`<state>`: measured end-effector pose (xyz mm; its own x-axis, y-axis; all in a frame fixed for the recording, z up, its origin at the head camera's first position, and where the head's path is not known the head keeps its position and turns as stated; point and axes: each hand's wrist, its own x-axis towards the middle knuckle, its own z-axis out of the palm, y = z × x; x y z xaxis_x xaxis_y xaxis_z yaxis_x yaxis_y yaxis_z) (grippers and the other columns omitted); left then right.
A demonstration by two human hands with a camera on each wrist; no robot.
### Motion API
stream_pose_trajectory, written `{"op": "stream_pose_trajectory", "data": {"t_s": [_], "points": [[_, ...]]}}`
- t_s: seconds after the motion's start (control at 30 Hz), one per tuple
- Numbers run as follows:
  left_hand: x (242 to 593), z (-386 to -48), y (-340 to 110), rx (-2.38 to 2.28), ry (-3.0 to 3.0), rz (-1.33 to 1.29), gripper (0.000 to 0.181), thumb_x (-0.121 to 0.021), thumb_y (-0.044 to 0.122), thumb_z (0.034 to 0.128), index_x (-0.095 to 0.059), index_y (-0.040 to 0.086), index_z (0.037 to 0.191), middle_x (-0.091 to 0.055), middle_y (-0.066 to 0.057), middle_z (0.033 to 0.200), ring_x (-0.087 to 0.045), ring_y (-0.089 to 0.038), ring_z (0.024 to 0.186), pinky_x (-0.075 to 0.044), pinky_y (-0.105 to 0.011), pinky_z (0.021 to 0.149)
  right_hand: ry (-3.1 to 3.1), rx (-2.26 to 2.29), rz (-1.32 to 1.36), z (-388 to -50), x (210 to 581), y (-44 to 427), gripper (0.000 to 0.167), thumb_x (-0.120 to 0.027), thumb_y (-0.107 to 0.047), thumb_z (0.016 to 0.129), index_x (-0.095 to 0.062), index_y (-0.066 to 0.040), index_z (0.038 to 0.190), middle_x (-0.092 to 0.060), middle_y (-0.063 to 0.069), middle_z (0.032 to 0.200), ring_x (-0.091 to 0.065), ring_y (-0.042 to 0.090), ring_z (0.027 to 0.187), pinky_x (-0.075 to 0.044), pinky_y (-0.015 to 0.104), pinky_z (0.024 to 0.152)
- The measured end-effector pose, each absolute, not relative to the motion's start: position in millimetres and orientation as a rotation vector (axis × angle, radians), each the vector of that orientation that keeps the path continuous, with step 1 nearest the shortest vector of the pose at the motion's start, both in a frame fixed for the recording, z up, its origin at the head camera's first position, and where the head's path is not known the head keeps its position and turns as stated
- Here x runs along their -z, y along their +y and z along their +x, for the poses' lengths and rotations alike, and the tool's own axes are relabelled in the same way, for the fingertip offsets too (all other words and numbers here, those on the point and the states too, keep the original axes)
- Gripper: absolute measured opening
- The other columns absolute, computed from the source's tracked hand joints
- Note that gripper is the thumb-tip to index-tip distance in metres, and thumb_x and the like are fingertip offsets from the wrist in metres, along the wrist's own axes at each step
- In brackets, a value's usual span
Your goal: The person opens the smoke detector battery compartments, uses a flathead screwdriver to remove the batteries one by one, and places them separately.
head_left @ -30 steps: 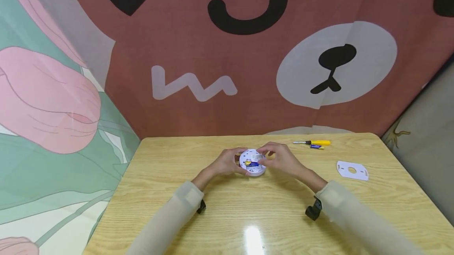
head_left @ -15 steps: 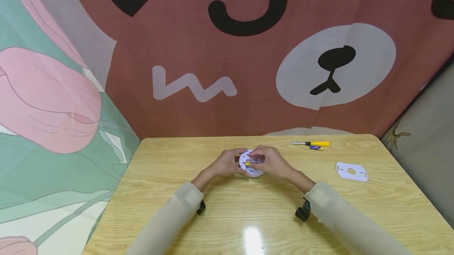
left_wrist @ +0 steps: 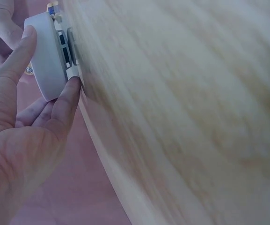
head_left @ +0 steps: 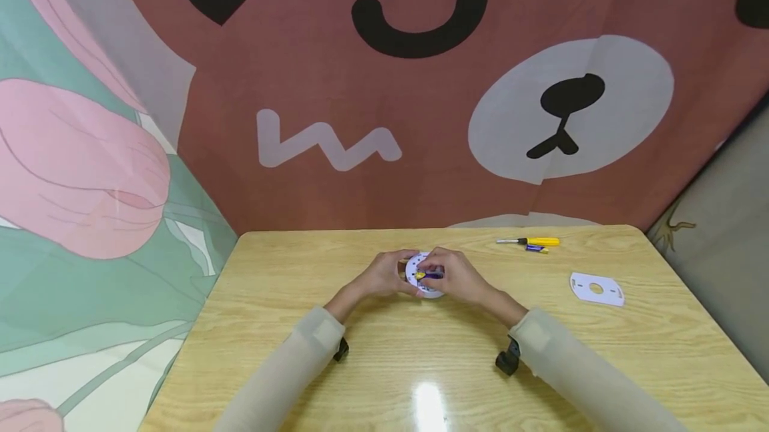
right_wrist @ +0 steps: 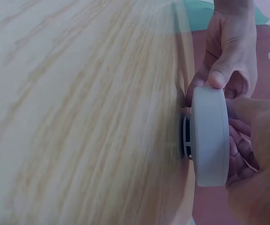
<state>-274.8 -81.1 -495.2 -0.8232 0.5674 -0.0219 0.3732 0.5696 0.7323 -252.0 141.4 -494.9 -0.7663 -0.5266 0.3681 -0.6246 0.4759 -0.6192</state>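
A round white smoke detector (head_left: 411,273) is held over the table, its underside turned up. My left hand (head_left: 384,275) grips its rim from the left; in the left wrist view the thumb lies on one side of the casing (left_wrist: 50,56) and fingers on the other. Over the detector's battery compartment, my right hand (head_left: 459,276) pinches a blue-and-yellow battery (head_left: 430,275) between thumb and fingers. Whether the battery is fully clear of the compartment I cannot tell. The right wrist view shows the detector side-on, its vented face towards the table.
On the wooden table (head_left: 270,325), a yellow-handled screwdriver (head_left: 541,242) lies at the back right, with another blue-and-yellow battery (head_left: 537,249) just in front of it. Further right is a flat white mounting plate (head_left: 597,289) with a round hole. A printed cloth (head_left: 330,198) hangs behind the table.
My right hand has moved left over the detector, and its fingers have come together on the battery that lay in view in the compartment. The left hand keeps its hold in place.
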Motion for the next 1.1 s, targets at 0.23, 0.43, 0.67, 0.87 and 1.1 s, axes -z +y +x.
{"op": "stream_pose_trajectory", "data": {"t_s": [0.23,0.43,0.67,0.87,1.1], "points": [[495.0,-275.2,-80.5,-1.129,2.541,0.781,0.094,-0.099,0.030,0.0759,-0.053,0.007,0.155,-0.067,-0.009,0.143,-0.070,-0.021,0.116,-0.057,-0.029,0.094,-2.586,-1.139,1.005,-254.9,499.6,139.7,0.020,-0.089,-0.005,0.084,-0.083,-0.003,0.103,-0.073,0.006,0.102,-0.070,0.023,0.097,-0.060,0.040,0.085],[494.8,-275.1,-80.6,-1.145,2.526,0.790,0.092,-0.098,0.029,0.0767,-0.054,0.008,0.154,-0.067,-0.009,0.142,-0.071,-0.020,0.115,-0.058,-0.027,0.091,-2.548,-1.148,1.007,-255.3,502.5,138.2,0.016,-0.089,-0.004,0.084,-0.085,-0.005,0.099,-0.075,0.004,0.100,-0.071,0.023,0.096,-0.061,0.041,0.084],[493.6,-273.9,-81.4,-1.134,2.519,0.782,0.092,-0.097,0.031,0.0783,-0.052,0.008,0.155,-0.067,-0.010,0.142,-0.070,-0.021,0.116,-0.058,-0.029,0.092,-2.520,-1.211,0.974,-254.6,501.8,138.0,0.017,-0.089,-0.004,0.084,-0.085,-0.004,0.100,-0.077,0.005,0.099,-0.072,0.022,0.093,-0.062,0.038,0.081],[493.6,-273.6,-81.9,-1.146,2.509,0.775,0.093,-0.097,0.031,0.0789,-0.051,0.007,0.156,-0.067,-0.010,0.143,-0.070,-0.022,0.118,-0.059,-0.030,0.093,-2.516,-1.239,0.944,-254.8,501.3,138.6,0.018,-0.089,-0.002,0.083,-0.085,-0.004,0.101,-0.077,0.004,0.098,-0.072,0.020,0.092,-0.061,0.036,0.080],[495.0,-274.6,-81.9,-1.132,2.517,0.785,0.092,-0.097,0.031,0.0791,-0.052,0.008,0.156,-0.069,-0.009,0.139,-0.070,-0.019,0.117,-0.058,-0.028,0.093,-2.515,-1.283,0.899,-256.4,500.0,138.9,0.019,-0.088,-0.002,0.083,-0.085,-0.005,0.101,-0.075,0.002,0.098,-0.071,0.018,0.093,-0.061,0.029,0.079]]}}
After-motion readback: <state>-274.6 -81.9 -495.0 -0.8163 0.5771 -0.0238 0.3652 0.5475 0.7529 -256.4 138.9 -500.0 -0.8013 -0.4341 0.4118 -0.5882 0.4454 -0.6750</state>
